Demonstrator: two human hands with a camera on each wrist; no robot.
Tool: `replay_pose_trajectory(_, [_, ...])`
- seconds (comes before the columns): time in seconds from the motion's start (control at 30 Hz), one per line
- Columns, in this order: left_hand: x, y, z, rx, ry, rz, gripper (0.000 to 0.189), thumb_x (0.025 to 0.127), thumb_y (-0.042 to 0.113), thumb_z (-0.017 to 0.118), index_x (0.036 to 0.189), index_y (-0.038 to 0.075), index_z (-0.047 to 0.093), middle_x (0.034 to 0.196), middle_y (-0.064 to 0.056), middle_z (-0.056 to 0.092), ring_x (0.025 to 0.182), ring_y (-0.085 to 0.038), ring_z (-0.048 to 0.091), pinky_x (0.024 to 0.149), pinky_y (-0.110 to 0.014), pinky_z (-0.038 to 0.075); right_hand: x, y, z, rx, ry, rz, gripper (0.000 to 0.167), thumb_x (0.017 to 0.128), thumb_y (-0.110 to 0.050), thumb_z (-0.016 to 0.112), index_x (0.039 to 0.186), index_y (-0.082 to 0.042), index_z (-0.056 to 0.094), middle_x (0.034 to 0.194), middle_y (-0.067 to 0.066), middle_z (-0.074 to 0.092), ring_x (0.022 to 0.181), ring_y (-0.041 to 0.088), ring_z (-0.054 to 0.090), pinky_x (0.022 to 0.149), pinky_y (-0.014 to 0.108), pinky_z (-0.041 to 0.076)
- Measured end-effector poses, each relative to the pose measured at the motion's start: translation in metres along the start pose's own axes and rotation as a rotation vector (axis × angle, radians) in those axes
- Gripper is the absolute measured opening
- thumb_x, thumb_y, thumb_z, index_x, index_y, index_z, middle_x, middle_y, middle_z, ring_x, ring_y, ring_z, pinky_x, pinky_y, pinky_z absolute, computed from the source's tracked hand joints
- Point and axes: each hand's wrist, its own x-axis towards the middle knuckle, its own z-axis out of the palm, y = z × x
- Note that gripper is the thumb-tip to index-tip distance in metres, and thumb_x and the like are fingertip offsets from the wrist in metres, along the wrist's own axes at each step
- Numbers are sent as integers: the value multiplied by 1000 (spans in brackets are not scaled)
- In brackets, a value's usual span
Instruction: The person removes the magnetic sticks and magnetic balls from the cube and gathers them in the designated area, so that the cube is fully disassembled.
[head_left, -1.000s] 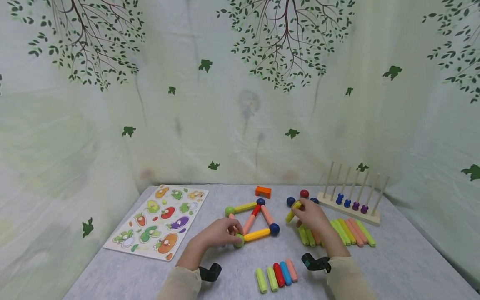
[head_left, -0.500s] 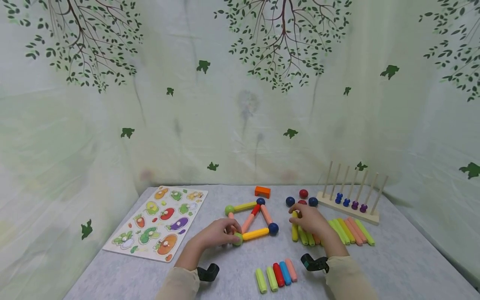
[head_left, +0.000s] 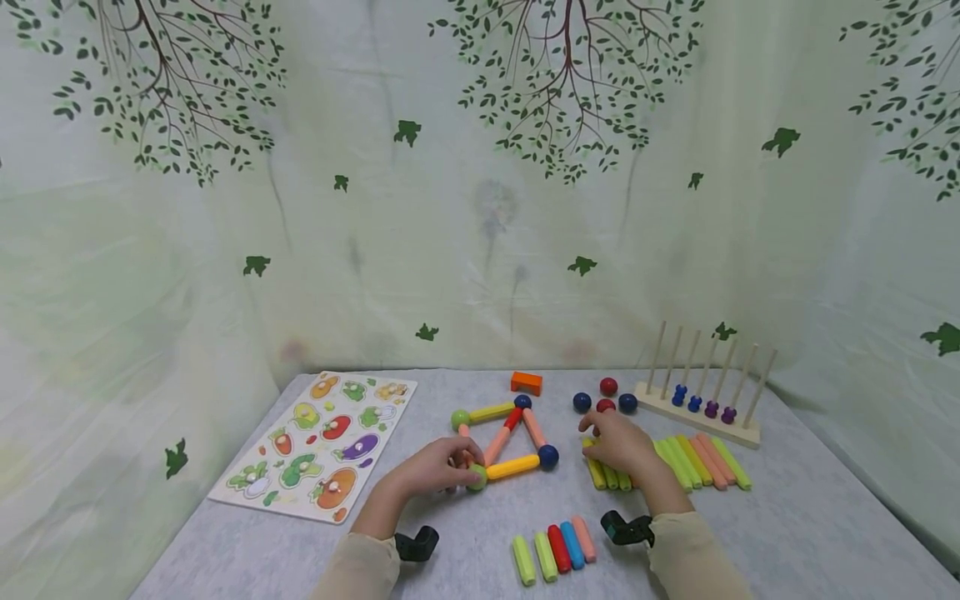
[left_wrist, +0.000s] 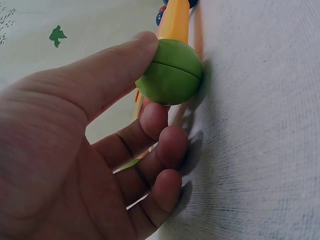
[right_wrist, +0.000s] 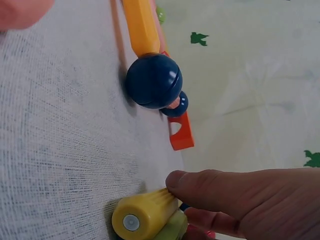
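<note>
Pinching the green ball (left_wrist: 170, 72), the left hand (head_left: 433, 468) has its thumb on one side and a fingertip against the other, parted only as far as the ball allows; more fingers bend just beside it, close to the table (head_left: 450, 562). From that ball an orange stick (head_left: 513, 467) runs off to the right of the left fingers and ends in a blue ball (right_wrist: 153, 81). Beyond those fingers, pink, red and yellow sticks and further balls complete the frame, partly covered by the hand.

Well to the right, the right hand (head_left: 624, 442) has its thumb tip touching a yellow stick (right_wrist: 145, 215), which lies on the table below it. Its other fingers are bent and partly hidden, so I cannot tell how wide they stand or whether they grip the stick.

Green sticks (head_left: 611, 480) lie just beside the yellow one, under the right fingers, with a longer row (head_left: 701, 462) farther right. Red and blue balls sit just past the right fingertips, and the peg rack (head_left: 738, 432) stands behind them to the right. Left of the left fingers lies a puzzle board (head_left: 327, 450).
</note>
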Motion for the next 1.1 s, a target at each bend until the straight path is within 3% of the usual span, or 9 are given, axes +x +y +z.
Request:
replay_pose_trajectory(0.17, [1,0,0,-13,-1,-7,24,88,31,76,106,20,65,80,-1,54,65,-16,53,58,-29,43,0,-3,0,1,14,-6,32,85,-25,79,114,-19,69,107,5,64,88,19,56,79,39,53])
replay_pose_trajectory(0.3, [-1,2,0,-21,-1,-18,25,88,31,76,106,18,64,81,-2,54,66,-17,53,58,-30,42,-1,-13,0,47,-10,-70,29,88,-26,76,116,-21,69,103,2,65,84,17,56,78,36,54])
replay_pose_trajectory(0.47, [-2,3,0,-29,-6,-25,26,89,32,76,107,18,63,82,-2,54,66,-17,52,59,-29,42,-5,-31,6,72,-128,-188,30,90,-25,74,120,-24,67,104,0,66,85,16,55,79,36,54])
replay_pose_trajectory(0.67, [-3,3,0,-42,-4,-36,26,90,31,75,109,18,62,87,-4,56,68,-18,54,59,-30,43,-11,-41,14,37,-234,-240,29,88,-24,77,115,-27,69,109,-1,63,94,19,54,93,46,52])
replay_pose_trajectory(1.1, [0,0,1,-28,6,-43,26,90,32,74,108,19,61,90,-5,59,69,-18,57,60,-30,45,-9,-43,19,-4,-234,-265,26,83,-19,81,106,-24,68,102,-3,65,91,17,55,93,44,53])
